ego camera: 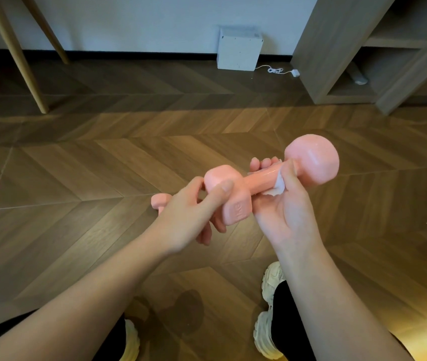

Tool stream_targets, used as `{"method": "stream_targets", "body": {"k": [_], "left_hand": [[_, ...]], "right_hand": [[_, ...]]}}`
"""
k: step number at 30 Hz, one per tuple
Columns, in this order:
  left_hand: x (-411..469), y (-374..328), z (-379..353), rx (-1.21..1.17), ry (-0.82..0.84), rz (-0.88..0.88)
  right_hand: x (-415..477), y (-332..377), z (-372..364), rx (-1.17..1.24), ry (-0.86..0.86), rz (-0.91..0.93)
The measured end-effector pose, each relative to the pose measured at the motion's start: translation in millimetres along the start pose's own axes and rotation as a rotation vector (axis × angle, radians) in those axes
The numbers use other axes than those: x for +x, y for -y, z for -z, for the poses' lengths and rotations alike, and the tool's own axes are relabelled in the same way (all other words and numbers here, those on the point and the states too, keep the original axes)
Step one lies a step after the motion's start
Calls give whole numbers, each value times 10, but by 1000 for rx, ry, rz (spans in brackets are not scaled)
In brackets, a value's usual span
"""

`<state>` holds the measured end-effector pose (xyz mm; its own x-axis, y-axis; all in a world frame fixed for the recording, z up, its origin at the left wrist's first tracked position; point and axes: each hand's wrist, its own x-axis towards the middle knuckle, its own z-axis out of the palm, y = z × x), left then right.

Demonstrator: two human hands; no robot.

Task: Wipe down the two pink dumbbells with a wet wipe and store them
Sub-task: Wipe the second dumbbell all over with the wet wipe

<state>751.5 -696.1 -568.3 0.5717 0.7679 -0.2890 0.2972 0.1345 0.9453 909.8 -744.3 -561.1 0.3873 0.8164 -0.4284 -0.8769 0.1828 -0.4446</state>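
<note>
I hold a pink dumbbell (311, 158) above the floor, lying slanted from lower left to upper right. My left hand (189, 214) grips its near, angular head. My right hand (282, 204) is curled round the handle close to the far round head and presses a white wet wipe (278, 185) against the handle with its thumb. The far head looks glossy and wet. A second pink dumbbell (159, 202) lies on the floor behind my left hand, mostly hidden by it.
Herringbone wood floor (103, 165) all round. A white box (239, 49) with a white cable stands at the wall. A wooden shelf unit (363, 48) rises at the right, slanted wooden legs (22, 61) at the left. My white shoes (268, 332) are below.
</note>
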Motion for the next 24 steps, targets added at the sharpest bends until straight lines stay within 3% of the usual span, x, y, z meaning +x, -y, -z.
{"method": "stream_targets", "body": {"k": [3, 9, 11, 13, 16, 18, 20, 24], "left_hand": [[-25, 19, 13, 34, 4, 17], [-35, 148, 43, 610, -150, -515], [-3, 158, 70, 642, -168, -604], [10, 143, 68, 409, -66, -483], [8, 30, 40, -138, 90, -30], [48, 21, 2, -292, 92, 90], [53, 43, -10, -227, 8, -6], [12, 105, 46, 366, -139, -551]], "right_hand": [[1, -4, -18, 6, -4, 4], [29, 43, -55, 53, -25, 37], [34, 36, -49, 84, -26, 39], [37, 25, -38, 94, -27, 40], [60, 18, -29, 63, -48, 53], [73, 14, -27, 50, -61, 53], [78, 12, -21, 39, -59, 47], [81, 16, -8, 78, -44, 26]]}}
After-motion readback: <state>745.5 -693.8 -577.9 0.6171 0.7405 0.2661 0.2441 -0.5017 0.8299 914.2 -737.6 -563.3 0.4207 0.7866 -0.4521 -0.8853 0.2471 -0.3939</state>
